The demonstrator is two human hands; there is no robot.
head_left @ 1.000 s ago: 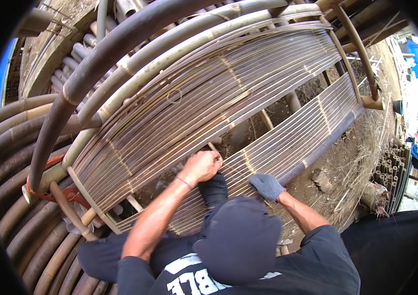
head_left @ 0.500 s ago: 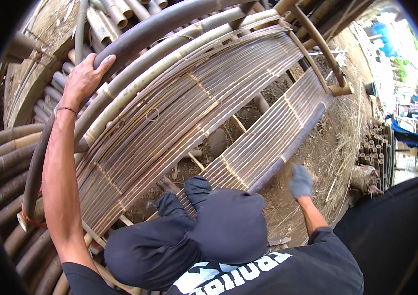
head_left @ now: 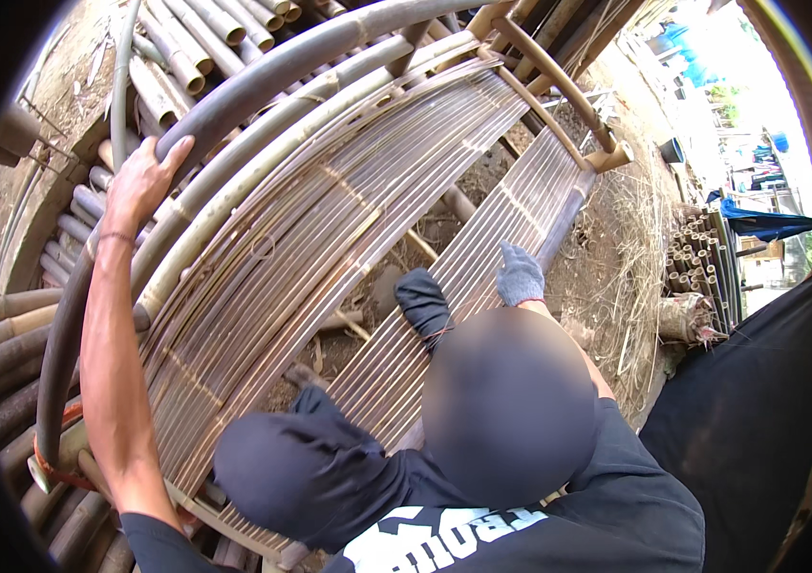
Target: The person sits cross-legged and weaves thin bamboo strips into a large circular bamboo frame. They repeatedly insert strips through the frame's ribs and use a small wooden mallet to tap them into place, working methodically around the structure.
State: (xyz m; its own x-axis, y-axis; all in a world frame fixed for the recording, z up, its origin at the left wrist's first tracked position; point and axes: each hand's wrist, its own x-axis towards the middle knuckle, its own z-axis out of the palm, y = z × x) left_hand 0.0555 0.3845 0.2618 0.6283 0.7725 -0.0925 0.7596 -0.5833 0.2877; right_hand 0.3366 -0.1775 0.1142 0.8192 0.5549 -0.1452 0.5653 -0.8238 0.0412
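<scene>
My bare left hand is wrapped round the thick, dark, curved bamboo top rail of a long bamboo bench. My right hand, in a grey knit glove, lies at the front strip of seat slats, beside the dark front pole. Its fingers point forward, and nothing shows in them. The wider back panel of slats is bound across with pale strips. My dark-covered right foot stands by the gap between panels. My right knee hides part of that forearm.
Cut bamboo poles lie stacked beyond the bench, with more curved poles at the left. A bundle of bamboo and a dark cloth are on the right. Dry straw litters the dirt ground.
My gloved right hand has moved left from over the ground to the front slats. My right foot and knee have shifted forward and right. The left hand keeps its hold on the rail.
</scene>
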